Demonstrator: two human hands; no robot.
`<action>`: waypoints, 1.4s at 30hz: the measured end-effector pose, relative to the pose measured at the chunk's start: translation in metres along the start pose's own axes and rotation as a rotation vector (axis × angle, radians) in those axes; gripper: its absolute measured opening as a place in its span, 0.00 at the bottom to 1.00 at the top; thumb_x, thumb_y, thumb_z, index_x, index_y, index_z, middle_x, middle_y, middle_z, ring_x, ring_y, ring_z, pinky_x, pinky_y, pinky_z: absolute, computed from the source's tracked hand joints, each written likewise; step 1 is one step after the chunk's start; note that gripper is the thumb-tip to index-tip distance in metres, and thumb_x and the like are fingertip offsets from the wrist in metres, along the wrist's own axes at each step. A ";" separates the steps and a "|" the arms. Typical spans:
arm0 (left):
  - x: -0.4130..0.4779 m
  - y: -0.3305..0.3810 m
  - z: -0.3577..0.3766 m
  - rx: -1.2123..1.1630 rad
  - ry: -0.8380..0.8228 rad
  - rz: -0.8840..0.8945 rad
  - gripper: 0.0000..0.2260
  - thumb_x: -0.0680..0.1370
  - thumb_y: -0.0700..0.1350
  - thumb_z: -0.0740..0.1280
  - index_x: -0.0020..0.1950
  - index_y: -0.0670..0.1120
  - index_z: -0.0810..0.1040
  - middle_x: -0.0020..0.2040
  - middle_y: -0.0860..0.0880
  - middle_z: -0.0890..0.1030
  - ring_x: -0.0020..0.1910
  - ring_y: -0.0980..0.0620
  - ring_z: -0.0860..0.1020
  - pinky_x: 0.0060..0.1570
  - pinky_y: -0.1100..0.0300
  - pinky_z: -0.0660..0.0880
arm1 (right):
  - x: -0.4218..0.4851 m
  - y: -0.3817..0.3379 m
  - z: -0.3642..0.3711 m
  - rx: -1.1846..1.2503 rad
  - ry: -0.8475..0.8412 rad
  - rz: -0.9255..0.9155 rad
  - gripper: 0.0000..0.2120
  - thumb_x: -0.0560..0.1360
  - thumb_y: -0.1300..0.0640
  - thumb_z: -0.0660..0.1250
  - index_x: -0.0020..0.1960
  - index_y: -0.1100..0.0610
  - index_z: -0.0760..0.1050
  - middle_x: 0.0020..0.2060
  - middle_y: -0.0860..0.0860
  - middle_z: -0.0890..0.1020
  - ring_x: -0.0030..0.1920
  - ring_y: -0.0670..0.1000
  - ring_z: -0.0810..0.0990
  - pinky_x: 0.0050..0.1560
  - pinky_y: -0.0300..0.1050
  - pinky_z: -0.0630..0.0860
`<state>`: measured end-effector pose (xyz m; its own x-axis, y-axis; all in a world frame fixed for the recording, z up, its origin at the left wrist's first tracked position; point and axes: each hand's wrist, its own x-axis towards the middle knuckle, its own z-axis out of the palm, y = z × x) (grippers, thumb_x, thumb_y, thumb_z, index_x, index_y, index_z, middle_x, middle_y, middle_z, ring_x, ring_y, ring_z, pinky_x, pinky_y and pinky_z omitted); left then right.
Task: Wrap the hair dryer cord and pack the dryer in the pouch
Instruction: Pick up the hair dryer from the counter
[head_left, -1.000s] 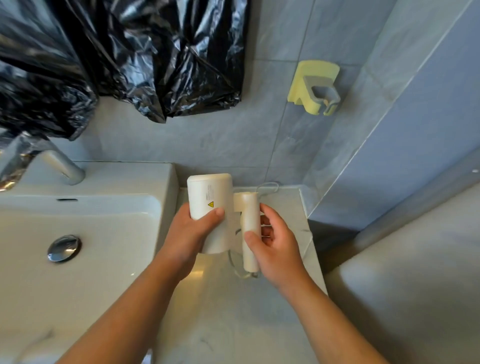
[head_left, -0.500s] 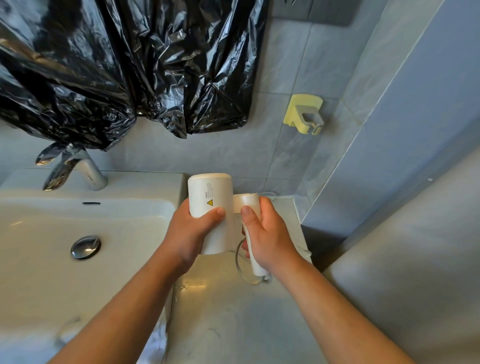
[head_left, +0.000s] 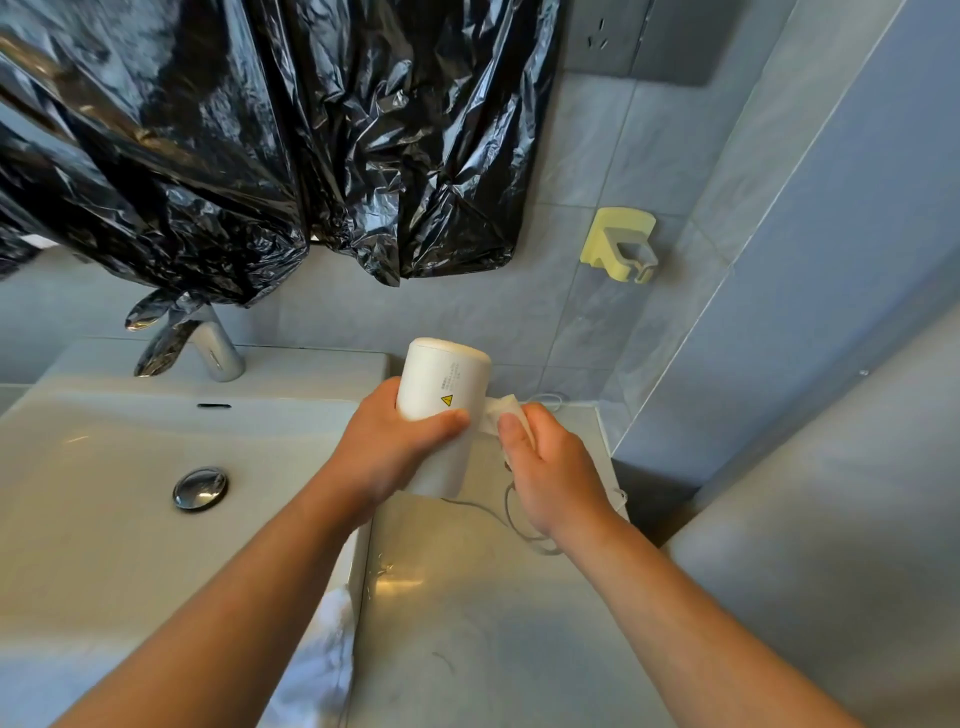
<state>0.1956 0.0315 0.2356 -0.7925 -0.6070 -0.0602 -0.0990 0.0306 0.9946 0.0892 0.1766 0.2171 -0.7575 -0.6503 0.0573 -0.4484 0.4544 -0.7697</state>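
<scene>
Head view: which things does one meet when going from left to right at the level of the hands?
Sink drain → left hand → hair dryer → right hand.

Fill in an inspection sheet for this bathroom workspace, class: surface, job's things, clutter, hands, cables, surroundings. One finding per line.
Surface: grey counter beside a white sink; a glossy glare patch on the counter.
Job's things: white hair dryer held above the counter; no pouch seen.
Clutter: something white and blurred at the counter's front edge, cannot tell what.
Hands: left hand grips the dryer body; right hand closed around the handle.
Cables: thin pale cord hangs loose in a loop under the right hand, not wrapped.
Surroundings: black plastic sheeting on the wall, chrome faucet, yellow wall holder, wall socket.
</scene>
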 end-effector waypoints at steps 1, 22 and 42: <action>-0.001 -0.001 0.000 0.001 -0.011 -0.009 0.28 0.57 0.60 0.74 0.52 0.49 0.78 0.47 0.45 0.84 0.45 0.45 0.83 0.43 0.46 0.81 | -0.002 0.000 0.001 -0.021 -0.017 0.003 0.19 0.75 0.35 0.50 0.46 0.49 0.70 0.38 0.50 0.80 0.41 0.54 0.78 0.42 0.54 0.75; 0.034 0.014 -0.023 0.106 -0.349 -0.029 0.27 0.57 0.53 0.75 0.55 0.49 0.78 0.46 0.48 0.84 0.43 0.51 0.83 0.39 0.56 0.79 | 0.024 -0.007 -0.030 -0.618 -0.279 -0.289 0.21 0.78 0.36 0.49 0.50 0.53 0.66 0.48 0.56 0.81 0.46 0.61 0.79 0.39 0.54 0.74; -0.003 -0.022 -0.022 0.629 0.150 0.309 0.47 0.62 0.56 0.78 0.77 0.49 0.60 0.72 0.45 0.70 0.70 0.43 0.70 0.67 0.43 0.69 | 0.015 0.005 -0.055 0.366 0.034 0.123 0.17 0.59 0.59 0.81 0.45 0.52 0.79 0.36 0.49 0.82 0.34 0.47 0.80 0.35 0.46 0.79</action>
<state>0.2132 0.0148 0.2153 -0.7532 -0.5980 0.2741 -0.2471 0.6434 0.7246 0.0499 0.2022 0.2491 -0.8129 -0.5814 -0.0336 -0.1586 0.2765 -0.9478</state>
